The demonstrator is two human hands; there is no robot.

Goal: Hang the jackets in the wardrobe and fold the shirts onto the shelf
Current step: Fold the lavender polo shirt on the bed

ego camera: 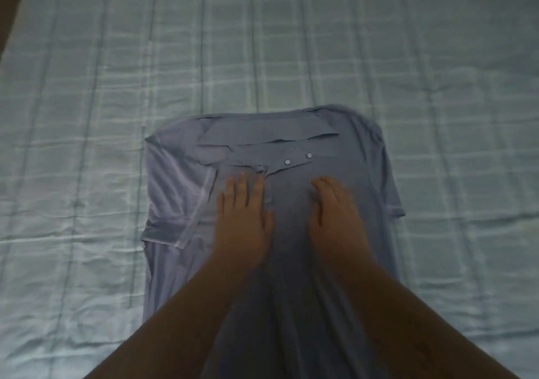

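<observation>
step: folding shirt (291, 133) on bed (437, 87) | left hand (243, 218), right hand (335, 218) flat, grasping nothing | sleeves apparently tucked | next: fold bottom up

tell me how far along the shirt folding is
Done: the shirt lies buttons up on the bedspread, and the sleeve on the left side is folded in. In hand: the left hand and right hand press flat on its chest. Left: the sleeve on the right side seems unfolded, the body is full length, and no shelf is in view.
</observation>
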